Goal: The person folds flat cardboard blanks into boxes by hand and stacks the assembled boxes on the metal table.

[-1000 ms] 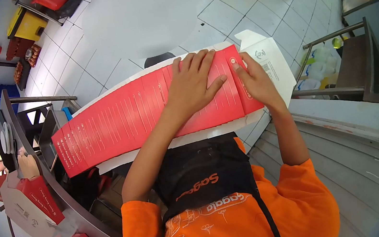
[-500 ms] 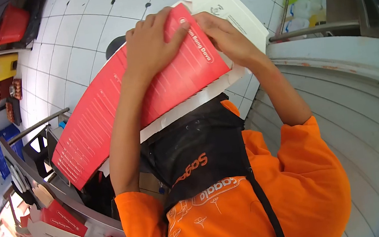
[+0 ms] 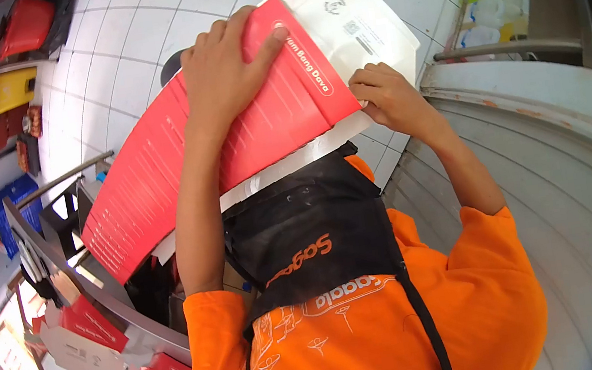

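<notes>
Your right hand is now nearer you, curled at the near right corner of the red carton stack beyond your apron, can't tell if pinching, left hand spread on top by the far edge.

The cartons are red with white lettering and thin pale lines; their flap is white with dark print. The apron is black with orange letters, the shirt orange with white drawings. The floor has white tiles and dark joints. The crate is blue.
</notes>
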Motion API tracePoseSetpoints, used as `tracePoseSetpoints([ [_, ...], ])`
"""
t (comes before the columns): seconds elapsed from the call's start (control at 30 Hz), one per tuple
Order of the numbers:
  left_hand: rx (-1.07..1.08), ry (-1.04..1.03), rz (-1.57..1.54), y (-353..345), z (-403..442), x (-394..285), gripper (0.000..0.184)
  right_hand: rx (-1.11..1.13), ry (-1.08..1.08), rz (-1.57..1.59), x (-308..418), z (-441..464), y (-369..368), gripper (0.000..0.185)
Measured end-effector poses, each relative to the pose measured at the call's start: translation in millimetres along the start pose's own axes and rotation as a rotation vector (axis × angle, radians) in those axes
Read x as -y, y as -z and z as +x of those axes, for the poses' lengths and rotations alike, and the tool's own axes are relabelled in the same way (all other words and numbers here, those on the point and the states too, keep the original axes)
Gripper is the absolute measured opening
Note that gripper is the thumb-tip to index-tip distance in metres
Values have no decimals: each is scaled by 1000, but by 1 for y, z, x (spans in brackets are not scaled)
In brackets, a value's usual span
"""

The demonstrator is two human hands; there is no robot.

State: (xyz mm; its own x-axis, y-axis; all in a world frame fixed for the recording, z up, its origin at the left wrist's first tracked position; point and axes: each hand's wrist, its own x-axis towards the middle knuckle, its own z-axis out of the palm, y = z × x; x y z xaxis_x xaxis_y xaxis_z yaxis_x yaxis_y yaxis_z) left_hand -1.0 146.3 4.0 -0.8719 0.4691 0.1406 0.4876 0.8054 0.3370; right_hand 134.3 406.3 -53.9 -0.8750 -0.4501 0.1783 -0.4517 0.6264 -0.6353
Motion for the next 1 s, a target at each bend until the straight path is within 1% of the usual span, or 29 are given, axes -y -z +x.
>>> tracePoseSetpoints([
  [0.13, -80, -13, -33, -8, -3, 7, 62, 11, 85, 31, -2, 10, -7, 31],
  [0.17, -173, -77, -134, -21, 1, 13, 59, 8, 52, 3, -5, 4, -8, 33],
  [0.2, -195, -39, -286, -32, 1, 12, 59, -10, -32, -10, -4, -4, -10, 37],
  [0.23, -29, -114, -99, -50, 4, 16, 51, -11, -84, -61, -10, -14, -19, 39],
  [0.27, 38, -76, -97, -56, 7, 11, 47, 24, -133, 41, -15, -18, -25, 38],
  [0.3, 36, 84, -152, -58, 11, 3, 50, -22, -113, 36, -40, -35, -36, 32],
  [0.33, 74, 129, -197, -42, 9, -5, 56, -128, -359, 239, -60, -52, -53, 21],
  [0.37, -49, 149, -333, -74, 16, 3, 61, -46, -300, 198, -46, -31, -42, 21],
  [0.4, -243, 122, -206, -78, 14, 3, 59, -7, -234, 129, -73, -26, -45, 23],
  [0.43, -67, 105, -234, -60, 14, 8, 63, 45, -192, 87, -84, -17, -44, 24],
  [0.47, -129, 72, -141, -71, 19, 16, 62, 95, -162, 73, -80, -6, -49, 25],
  [0.53, -51, 108, -169, -56, 13, 17, 61, 163, -121, 45, -75, 7, -62, 26],
  [0.7, -41, 119, -133, -60, 28, 23, 63, 292, -88, -41, -72, 20, -69, 31],
  [0.93, -46, 107, -141, -50, 9, 18, 63, 347, -164, -131, -75, 12, -60, 38],
  [1.0, -63, 115, -133, -50, 7, 16, 58, 398, -222, -193, -80, 6, -50, 40],
])
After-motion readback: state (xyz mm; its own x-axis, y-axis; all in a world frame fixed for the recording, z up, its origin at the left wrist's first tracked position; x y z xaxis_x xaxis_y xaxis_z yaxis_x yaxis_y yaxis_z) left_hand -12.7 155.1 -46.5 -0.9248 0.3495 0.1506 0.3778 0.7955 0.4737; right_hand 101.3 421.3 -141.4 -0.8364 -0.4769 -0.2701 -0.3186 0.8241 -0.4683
